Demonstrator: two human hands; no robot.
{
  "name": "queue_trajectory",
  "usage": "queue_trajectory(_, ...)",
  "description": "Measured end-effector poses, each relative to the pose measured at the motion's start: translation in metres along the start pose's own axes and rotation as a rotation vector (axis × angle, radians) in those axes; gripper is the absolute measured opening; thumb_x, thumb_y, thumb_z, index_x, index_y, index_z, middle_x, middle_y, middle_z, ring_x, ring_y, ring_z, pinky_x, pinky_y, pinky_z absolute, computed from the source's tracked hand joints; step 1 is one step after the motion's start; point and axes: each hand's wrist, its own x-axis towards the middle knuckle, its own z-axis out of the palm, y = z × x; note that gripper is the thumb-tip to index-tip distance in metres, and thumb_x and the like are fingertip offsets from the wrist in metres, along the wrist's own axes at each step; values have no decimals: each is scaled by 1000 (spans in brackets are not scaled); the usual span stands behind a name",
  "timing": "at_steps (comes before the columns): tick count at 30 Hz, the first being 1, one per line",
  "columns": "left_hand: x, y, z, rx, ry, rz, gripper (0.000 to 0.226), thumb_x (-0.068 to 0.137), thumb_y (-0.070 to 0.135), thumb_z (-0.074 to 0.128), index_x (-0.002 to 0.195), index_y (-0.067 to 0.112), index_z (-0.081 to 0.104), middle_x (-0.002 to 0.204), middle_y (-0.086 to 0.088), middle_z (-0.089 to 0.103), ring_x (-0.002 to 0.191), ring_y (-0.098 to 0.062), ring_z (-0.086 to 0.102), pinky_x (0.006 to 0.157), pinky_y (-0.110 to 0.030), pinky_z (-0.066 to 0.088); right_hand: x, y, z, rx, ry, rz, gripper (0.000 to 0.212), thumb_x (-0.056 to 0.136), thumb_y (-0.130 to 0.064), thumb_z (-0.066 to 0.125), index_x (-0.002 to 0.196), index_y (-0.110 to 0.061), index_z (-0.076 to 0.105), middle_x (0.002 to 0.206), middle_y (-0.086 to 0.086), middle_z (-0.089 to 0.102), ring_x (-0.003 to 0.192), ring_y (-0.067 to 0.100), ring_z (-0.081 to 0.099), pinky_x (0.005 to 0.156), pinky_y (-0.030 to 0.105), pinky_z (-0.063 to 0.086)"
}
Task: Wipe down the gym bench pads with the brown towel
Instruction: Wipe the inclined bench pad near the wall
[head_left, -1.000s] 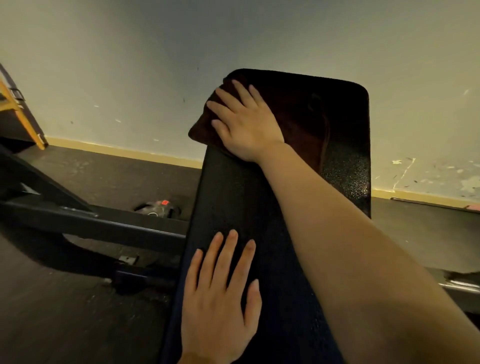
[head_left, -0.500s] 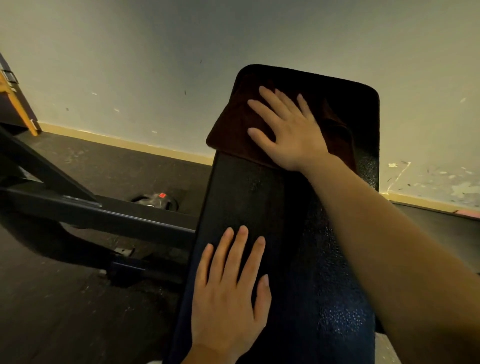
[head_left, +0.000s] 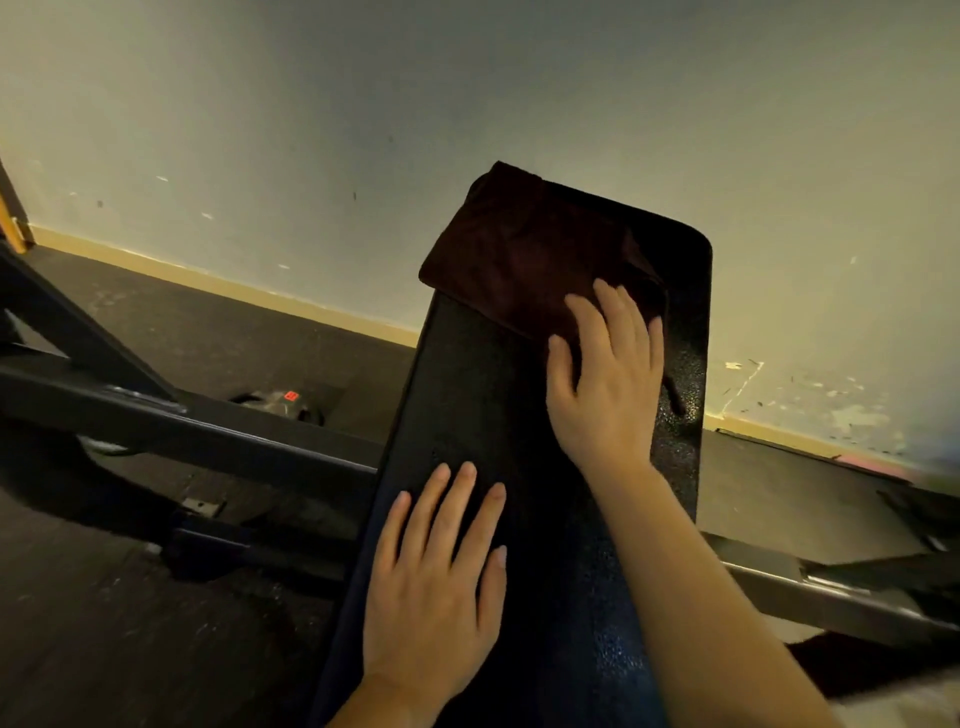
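With straight fingers the right hand (head_left: 605, 384) is pressing the folded dark-brown cloth towel (head_left: 524, 254) at the black textured vinyl bench pad's (head_left: 467, 395) twelve o'clock end, while the left hand (head_left: 434, 577), also flat and holding nothing, is bracing at six o'clock; even pressure in overlapping strokes should serve best.

Scuffed wall (head_left: 467, 104), dark steel frame (head_left: 234, 436)

Dim, yellowish light, deep shadow over the floor (head_left: 130, 597) (wide-angle bending at the edges), faint glare on the bench pad (head_left: 675, 415).

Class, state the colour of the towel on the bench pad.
Dark brown towel, head view.
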Motion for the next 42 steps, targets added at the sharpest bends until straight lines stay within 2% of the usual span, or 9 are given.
queue_trajectory(5,12,1,-15,-358,177,-162,41,98,34,41,137,29,54,140,12,50,133,-1,38,108,-37,41,-48,10,4,-72,-80,32,47,99,-37,39,138,-14,53,153,12,42,146,28,31,120,51,19)
queue_trajectory(9,128,4,-31,-335,297,141,37,97,29,46,125,19,68,135,-3,59,130,-17,49,118,-44,25,-43,14,10,-56,-100,22,51,101,-39,33,144,-16,49,158,9,33,149,25,23,120,46,18)
queue_trajectory(14,281,-11,-22,324,-178,351,55,103,51,28,156,37,23,166,0,15,153,-23,7,122,-53,-4,-43,13,14,-110,-92,38,52,102,-41,29,147,-21,44,159,5,30,149,20,20,120,40,13)
queue_trajectory(16,304,-21,-15,360,-240,329,60,100,62,23,156,44,10,167,5,6,154,-19,1,119,-59,-7,-42,14,15,-112,-72,35,52,102,-41,29,148,-21,41,160,5,29,150,19,19,120,40,15)
queue_trajectory(26,292,-28,-8,-39,-141,-146,63,100,64,28,157,44,10,167,7,1,151,-31,5,108,-51,36,-41,15,15,-95,-56,0,51,102,-37,32,150,-20,37,158,8,34,147,23,27,120,40,15)
queue_trajectory(32,255,-26,-8,-42,-139,-253,65,101,62,22,159,38,2,167,0,-9,149,-42,9,113,-59,25,-42,14,13,-169,-124,-7,51,103,-40,26,150,-23,39,157,7,35,147,24,27,118,43,16)
queue_trajectory(36,260,-30,-20,107,-76,-13,65,101,62,22,159,35,6,166,0,-19,152,-30,-15,115,-65,-5,-40,10,11,-243,-172,-100,53,106,-44,15,148,-24,39,155,6,39,146,24,28,115,51,19)
queue_trajectory(39,281,-41,-25,106,-193,266,61,101,62,29,156,44,14,167,7,-8,153,-21,-6,119,-61,9,-36,13,12,-266,-169,-122,52,106,-45,13,149,-26,35,156,4,37,146,24,27,115,51,20)
queue_trajectory(42,283,-45,-12,-20,-221,154,58,100,65,25,155,49,13,167,9,-2,153,-18,-5,114,-61,26,-35,15,13,-287,-174,-121,54,106,-45,12,150,-26,36,157,3,35,147,23,26,115,51,18)
